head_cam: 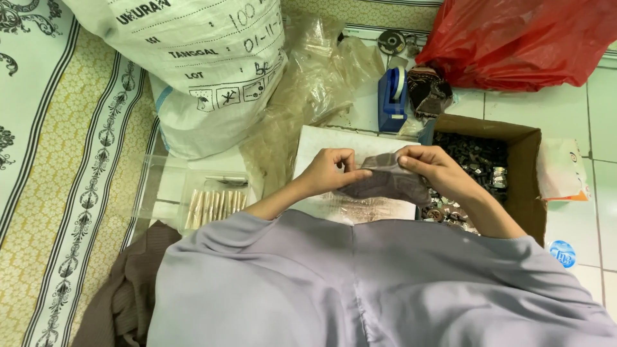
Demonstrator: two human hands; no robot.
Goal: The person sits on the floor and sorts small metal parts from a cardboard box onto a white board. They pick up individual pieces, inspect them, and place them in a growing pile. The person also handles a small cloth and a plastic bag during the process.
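Item, as I read it from the head cam: small grey-brown fabric pouch [385, 182], held up btwn both hands above a white sheet [321, 142], just left of the cardboard box [528, 168] of small dark metal parts; left hand [331, 170] pinches its left top edge, right hand [429, 164] pinches the right top edge, fingers clenched on cloth. Step, I'd judge: opening or straightening the pouch mouth. Next move calls for both edges kept taut and apart w/o the cloth slipping; blue tape dispenser [391, 97] and clear tray [193, 193] lie near.
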